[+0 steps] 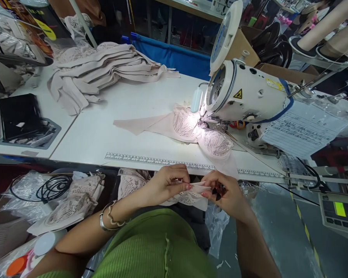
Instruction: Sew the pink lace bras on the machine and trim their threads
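Note:
At the table's front edge, my left hand [171, 183] pinches a pale pink lace bra piece [195, 195] between thumb and fingertips. The other end of its folded edge is pinched by my right hand [227, 195]. A small dark object [218, 190] shows within my right hand's fingers; its kind is too hidden to tell. Beyond my hands, a second lace bra [217, 144] lies under the lit needle area of the white sewing machine [249, 90]. One of its cups is beneath the lamp, and a long fabric wing stretches left.
A stack of pale fabric bra pieces [104, 73] lies at the back left. A ruler strip [162, 160] runs along the table's front edge. More lace pieces [72, 200] sit below at left. A control panel [340, 210] stands at right, near a handwritten sheet [304, 125].

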